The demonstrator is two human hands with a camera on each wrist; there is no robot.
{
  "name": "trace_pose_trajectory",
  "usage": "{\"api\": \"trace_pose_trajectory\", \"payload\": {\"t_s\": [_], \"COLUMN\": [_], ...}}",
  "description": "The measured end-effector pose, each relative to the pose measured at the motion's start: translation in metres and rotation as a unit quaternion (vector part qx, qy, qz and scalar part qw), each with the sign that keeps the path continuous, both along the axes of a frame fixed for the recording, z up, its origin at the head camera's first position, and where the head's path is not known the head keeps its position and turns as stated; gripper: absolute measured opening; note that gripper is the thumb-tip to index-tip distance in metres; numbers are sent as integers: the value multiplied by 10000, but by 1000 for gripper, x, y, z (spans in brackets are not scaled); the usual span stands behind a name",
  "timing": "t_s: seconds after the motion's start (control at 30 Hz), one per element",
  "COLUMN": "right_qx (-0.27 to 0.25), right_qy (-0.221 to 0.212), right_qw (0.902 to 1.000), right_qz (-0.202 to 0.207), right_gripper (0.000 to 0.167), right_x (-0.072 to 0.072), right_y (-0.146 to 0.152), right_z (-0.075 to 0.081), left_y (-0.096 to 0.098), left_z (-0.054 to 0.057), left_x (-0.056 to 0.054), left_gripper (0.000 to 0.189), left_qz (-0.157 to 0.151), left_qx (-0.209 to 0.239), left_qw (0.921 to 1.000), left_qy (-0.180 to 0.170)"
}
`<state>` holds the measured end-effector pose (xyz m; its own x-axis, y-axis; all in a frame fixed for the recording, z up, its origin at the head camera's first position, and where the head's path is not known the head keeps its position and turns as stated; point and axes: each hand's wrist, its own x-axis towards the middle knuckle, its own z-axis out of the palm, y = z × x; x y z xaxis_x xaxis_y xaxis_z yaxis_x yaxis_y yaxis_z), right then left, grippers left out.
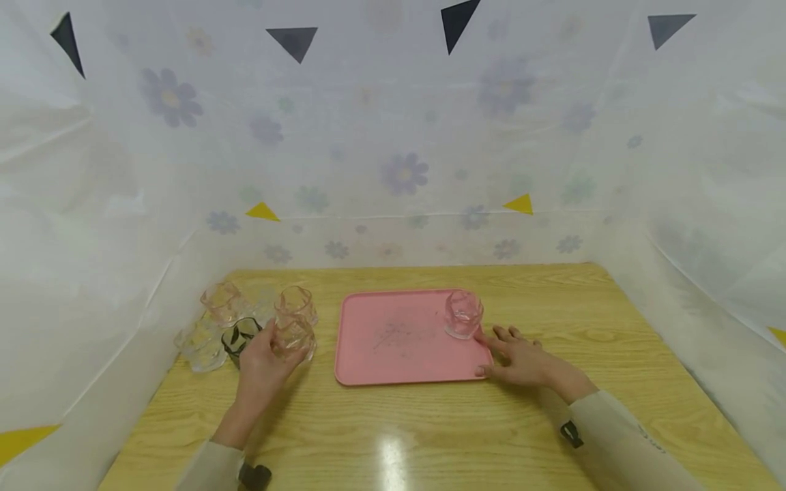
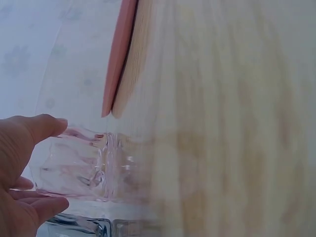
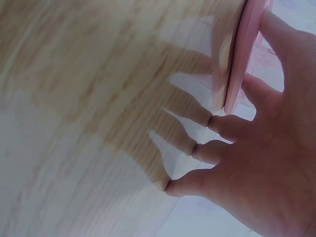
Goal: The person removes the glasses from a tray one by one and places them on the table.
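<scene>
At the table's left side, my left hand (image 1: 264, 358) grips a pale pink glass cup (image 1: 295, 334), thumb on one side and fingers on the other. In the left wrist view that cup (image 2: 74, 170) stands on the wood between the thumb and fingers. A dark grey glass cup (image 1: 236, 333) is just left of the hand, and another pink cup (image 1: 293, 300) sits behind the held one. My right hand (image 1: 522, 360) lies spread at the right edge of a pink tray (image 1: 393, 370), thumb and index finger at its rim, other fingertips on the table. On the tray's right end stands a clear pinkish cup (image 1: 463, 317).
More glass cups, a clear one (image 1: 205, 348) and a pinkish one (image 1: 222, 303), cluster at the far left. White patterned sheeting (image 1: 399, 136) encloses the wooden table (image 1: 381, 416) at the back and both sides.
</scene>
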<state>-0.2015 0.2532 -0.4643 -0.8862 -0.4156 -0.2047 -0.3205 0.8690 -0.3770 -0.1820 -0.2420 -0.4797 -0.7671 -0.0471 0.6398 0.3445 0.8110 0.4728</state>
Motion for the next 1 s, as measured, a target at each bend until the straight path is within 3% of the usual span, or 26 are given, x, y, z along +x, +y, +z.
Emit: {"api": "trace_pose_trajectory", "payload": {"t_s": [0.2,0.3,0.5,0.63,0.73,0.87,0.93,1.0], "right_qx": [-53,-47,-28,-7,-29,-59,-70,-68], "right_qy": [-21,-3,38,51,43,9,8,-7], "right_qw": [10000,10000,10000,10000,10000,9999,9999,9999], "right_qz": [-10,-8,-43,-50,-67,-106,-114,-132], "right_gripper": [85,86,85,85,85,85,85,85], "right_x": [1,1,2,1,0,0,0,0], "right_y": [0,1,2,3,4,5,5,5], "right_z": [2,2,2,2,0,-4,-4,-3], "left_y": [4,6,17,35,52,75,86,96], "left_z": [4,8,20,27,30,30,29,28], "left_x": [0,-3,-12,-21,-28,-34,-38,-42], "left_gripper": [88,91,91,89,89,90,91,91], "left_qz": [-164,-252,-775,-1289,-1787,-2276,-2496,-2661], "left_qx": [-153,-156,204,470,711,1082,1194,1237], "left_qw": [9985,9982,9966,9902,9774,9475,9337,9250], "left_qy": [502,516,171,-244,-872,-1967,-2274,-2415]}}
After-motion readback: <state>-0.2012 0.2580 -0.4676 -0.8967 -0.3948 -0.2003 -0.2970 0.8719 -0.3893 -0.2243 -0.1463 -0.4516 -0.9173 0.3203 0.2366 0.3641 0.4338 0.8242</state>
